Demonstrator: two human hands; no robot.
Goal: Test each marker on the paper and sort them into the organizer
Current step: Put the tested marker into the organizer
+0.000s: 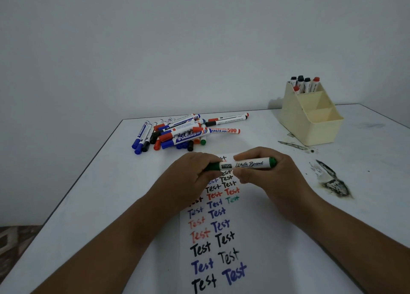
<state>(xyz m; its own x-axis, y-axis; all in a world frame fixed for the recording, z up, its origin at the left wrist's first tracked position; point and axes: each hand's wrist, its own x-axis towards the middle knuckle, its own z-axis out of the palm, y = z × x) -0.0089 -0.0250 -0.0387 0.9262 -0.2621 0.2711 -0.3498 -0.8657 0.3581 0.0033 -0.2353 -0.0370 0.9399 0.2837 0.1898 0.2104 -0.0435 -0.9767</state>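
Above the paper (224,245), left hand (190,171) grips the green marker (248,164) cap; right hand (266,169) grips its barrel.

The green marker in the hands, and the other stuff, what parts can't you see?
- Green marker, head view: cap end hidden under the left hand; right hand covers part of the barrel.
- Paper: some top "Test" words hidden by both hands; bottom cut off by the frame edge.
- Organizer: marker labels too small to read.
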